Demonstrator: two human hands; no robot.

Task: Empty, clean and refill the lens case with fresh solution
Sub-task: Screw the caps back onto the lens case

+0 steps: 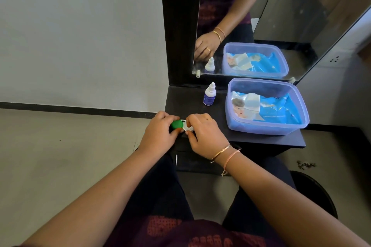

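A small lens case [183,125] with a green cap [177,124] on its left side and a white right side rests at the near left corner of a dark table [259,140]. My left hand [160,132] has its fingers closed around the green cap. The case's white end is gripped by my right hand [202,133], which hides most of it. A small white solution bottle [210,94] with a blue label stands upright and capped behind the case, near the mirror.
A translucent plastic tub [301,112] holding a blue wipes packet [275,109] fills the right half of the table. A mirror [291,16] stands at the back in a dark frame. The floor drops away left of the table edge.
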